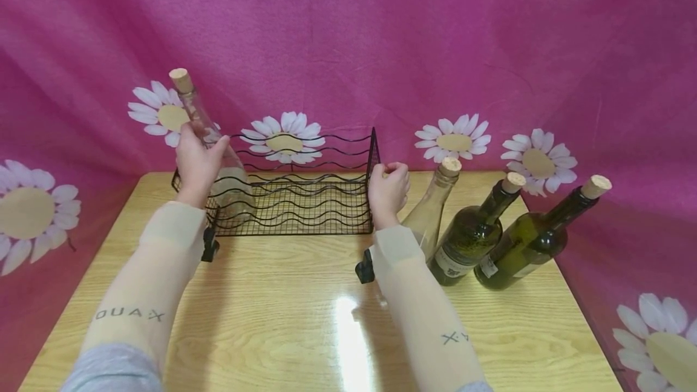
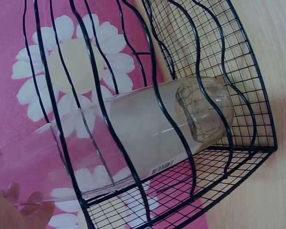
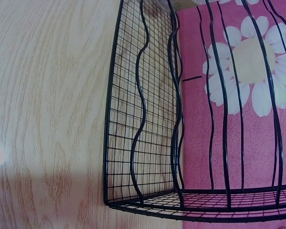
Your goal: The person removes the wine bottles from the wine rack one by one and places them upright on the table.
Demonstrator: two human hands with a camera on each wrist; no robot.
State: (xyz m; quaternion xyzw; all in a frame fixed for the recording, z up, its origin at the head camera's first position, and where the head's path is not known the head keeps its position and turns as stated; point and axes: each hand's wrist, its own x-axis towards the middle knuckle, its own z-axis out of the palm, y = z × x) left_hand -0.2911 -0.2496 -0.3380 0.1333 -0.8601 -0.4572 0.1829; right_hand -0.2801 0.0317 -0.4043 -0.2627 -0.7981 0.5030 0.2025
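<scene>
A clear glass bottle (image 1: pixel 234 177) with a cork (image 1: pixel 181 80) leans inside the left end of a black wire wine rack (image 1: pixel 305 235). My left hand (image 1: pixel 197 159) grips the bottle around its neck. In the left wrist view, the bottle's body (image 2: pixel 133 131) lies behind the wavy wires, its base against the mesh, and fingertips (image 2: pixel 35 214) show at the lower left. At the rack's right end, my right hand (image 1: pixel 389 192) has its fingers curled at the side panel's edge. The right wrist view shows the mesh bottom (image 3: pixel 128 109) and wavy wires, with that hand mostly out of sight.
To the right of the rack stand a pale clear bottle (image 1: pixel 427 213), a dark green bottle (image 1: pixel 469 238) and an olive-green bottle (image 1: pixel 525 244), all corked. A wooden table (image 1: pixel 283 319) bears everything, backed by a pink flowered cloth (image 1: pixel 327 35).
</scene>
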